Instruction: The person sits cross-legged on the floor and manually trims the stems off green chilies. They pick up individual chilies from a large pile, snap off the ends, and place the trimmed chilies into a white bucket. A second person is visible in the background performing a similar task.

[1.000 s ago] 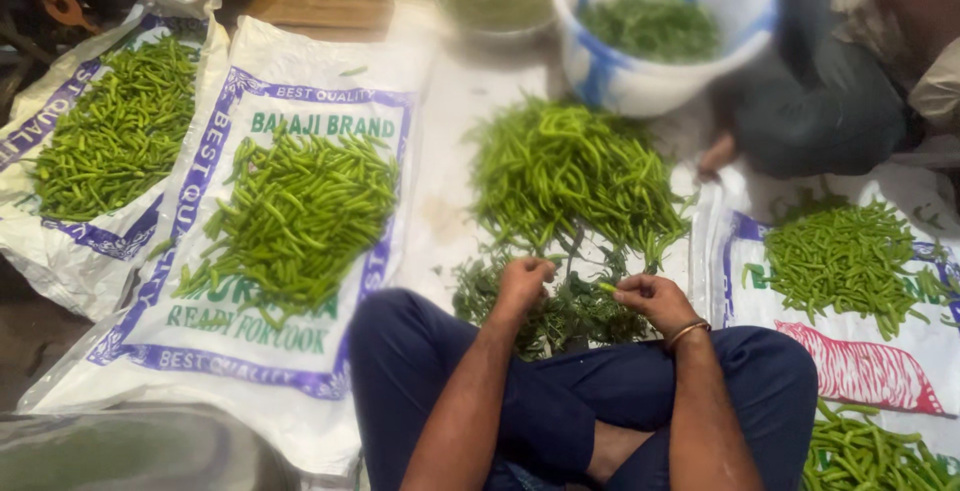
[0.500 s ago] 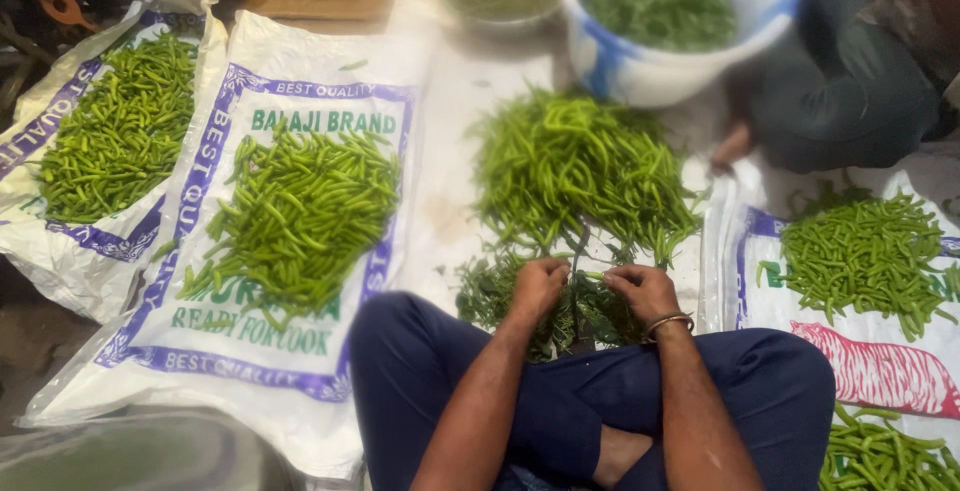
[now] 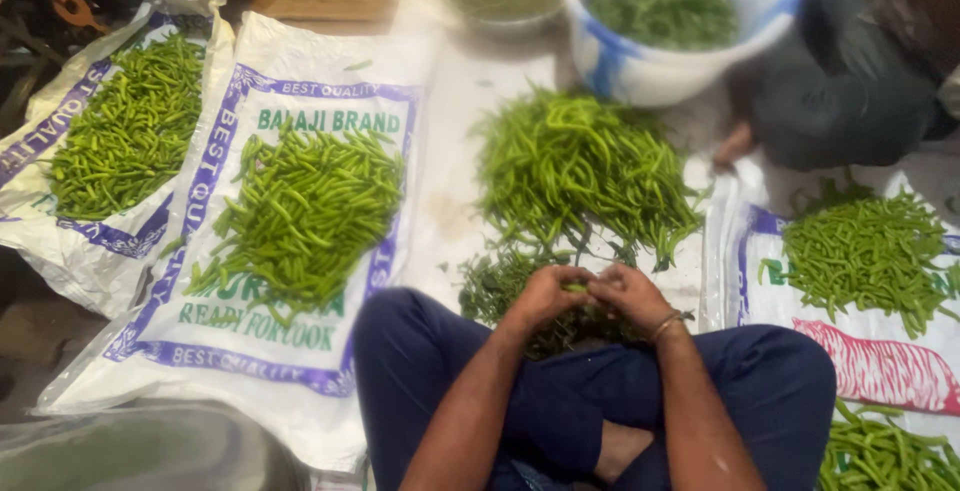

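The person sits cross-legged on the floor, both hands drawn together just above the knees. The left hand (image 3: 540, 296) and the right hand (image 3: 632, 294) meet over a single green chilli (image 3: 577, 288), the fingers of each curled in and pinching it from either side; only a sliver of green shows between them. Directly under the hands lies a dark heap of stems and trimmings (image 3: 510, 286), and just beyond it a big loose pile of chillies (image 3: 580, 171) on the pale floor (image 3: 455, 101).

To the left, a printed white sack (image 3: 300, 351) carries another spread of chillies, with a second sack further left. A white tub with blue stripes (image 3: 620, 61) stands behind the pile, holding more greens, and another person's foot (image 3: 735, 143) rests near it.

As I see it, the risk is small but real: the chilli is nearly hidden in the grip, so a hard twist could snap the pod rather than the stalk, or drop it into the trimmings, where it would be lost among the stems.
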